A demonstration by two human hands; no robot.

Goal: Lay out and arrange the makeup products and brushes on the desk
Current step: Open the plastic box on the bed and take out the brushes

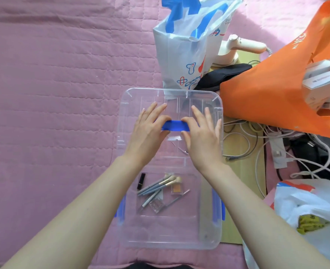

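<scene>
Brushes (156, 188) lie in a loose bundle on the floor of the clear plastic box (208, 237). Close around them are a black lipstick (141, 181), a flat orange-tan eyeshadow pan (176, 188) and a small clear case (156, 205). None of it is on a desk yet; the box sits on a pink quilted cover (43, 94).

Both of my hands are on the transparent lid (133, 105) at the far end of the box. My left hand (148, 133) and right hand (201, 134) have their fingers mostly straight and spread. The inner fingers and thumbs close in on the two ends of the blue handle (176, 127). I cannot tell whether they pinch it or only press on it.

I judge the lid thin, slick and a little flexible, so the handle is the sure place to hold it.

The brushes look light, with slim, stiff grey shafts and soft pale tufts. I would take them by the shafts and expect them to roll. The lipstick is a smooth, hard tube that would also roll. The pan likely holds brittle pressed powder, so I would grip it by its edges and keep it level.

Blue latches (121, 208) flank the box. An orange bag (267, 94) and tangled cables (247, 136) crowd the right side.
</scene>
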